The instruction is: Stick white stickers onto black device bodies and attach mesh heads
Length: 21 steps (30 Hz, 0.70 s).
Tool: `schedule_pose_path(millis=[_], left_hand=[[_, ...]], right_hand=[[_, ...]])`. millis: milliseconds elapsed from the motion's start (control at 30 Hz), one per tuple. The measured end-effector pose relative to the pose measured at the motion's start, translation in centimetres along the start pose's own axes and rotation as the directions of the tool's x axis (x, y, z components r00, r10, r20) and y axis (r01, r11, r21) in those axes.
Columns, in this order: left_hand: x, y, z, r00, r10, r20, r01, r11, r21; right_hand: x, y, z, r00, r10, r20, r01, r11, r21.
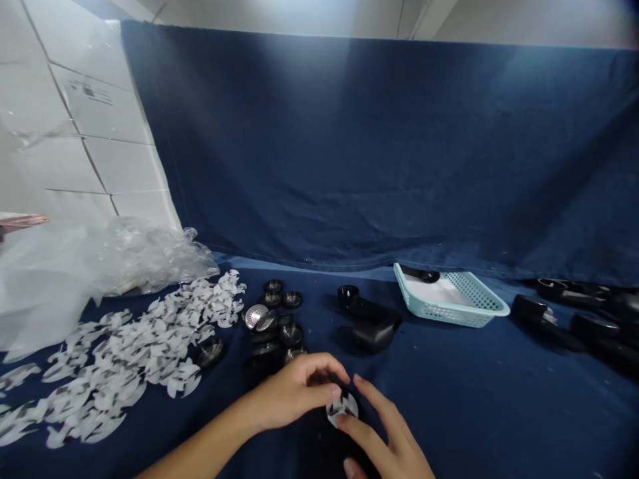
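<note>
lying between left hand (294, 394) and right hand (387, 436), white disc (350, 404)

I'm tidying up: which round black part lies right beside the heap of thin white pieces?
The lone round black part just right of the heap; the others sit further right, mostly clustered.

A dark blue cloth (349, 146) hangs across the rear, white boxes (124, 166) stand stacked at left behind clear plastic film (154, 256), and a perforated turquoise basket (444, 314) sits at right.
</note>
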State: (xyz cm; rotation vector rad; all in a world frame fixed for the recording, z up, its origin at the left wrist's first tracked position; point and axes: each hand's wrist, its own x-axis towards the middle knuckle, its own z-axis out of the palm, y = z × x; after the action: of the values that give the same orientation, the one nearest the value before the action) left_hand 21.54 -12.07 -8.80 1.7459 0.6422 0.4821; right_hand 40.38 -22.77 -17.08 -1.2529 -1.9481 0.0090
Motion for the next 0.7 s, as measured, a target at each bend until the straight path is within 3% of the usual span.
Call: schedule_pose_path(millis=[133,233,300,433,567,700], left_hand=[[-0.2,0.5,1.0,0.994,0.014,-0.11,-0.007,0.998,0.061],[-0.5,0.8,1.6,0.975,0.081,-0.205,-0.046,0.984,0.173],[-0.8,0.8,1.9,0.955,0.181,-0.237,-0.12,0.961,0.251],[-1.2,0.5,1.9,0.921,0.352,-0.165,-0.273,0.889,0.368],[-1.5,0.3,1.7,0.908,0.409,-0.089,-0.332,0.833,0.443],[-1.6,0.1,1.5,0.878,0.463,-0.124,-0.355,0.801,0.482]], right_hand=[[-0.5,0.0,0.5,0.986,0.167,-0.011,-0.164,0.974,0.157],[-0.5,0.3,0.5,0.931,0.354,0.09,-0.365,0.893,0.263],[-0.3,0.7,0.4,0.902,0.397,0.171,-0.432,0.848,0.307],[0.0,1.2,0.2,0.898,0.373,0.234,-0.435,0.832,0.345],[0.0,1.2,0.1,0.902,0.364,0.231,-0.425,0.84,0.336],[-0.1,1.1,0.0,0.892,0.383,0.239,-0.444,0.84,0.313]])
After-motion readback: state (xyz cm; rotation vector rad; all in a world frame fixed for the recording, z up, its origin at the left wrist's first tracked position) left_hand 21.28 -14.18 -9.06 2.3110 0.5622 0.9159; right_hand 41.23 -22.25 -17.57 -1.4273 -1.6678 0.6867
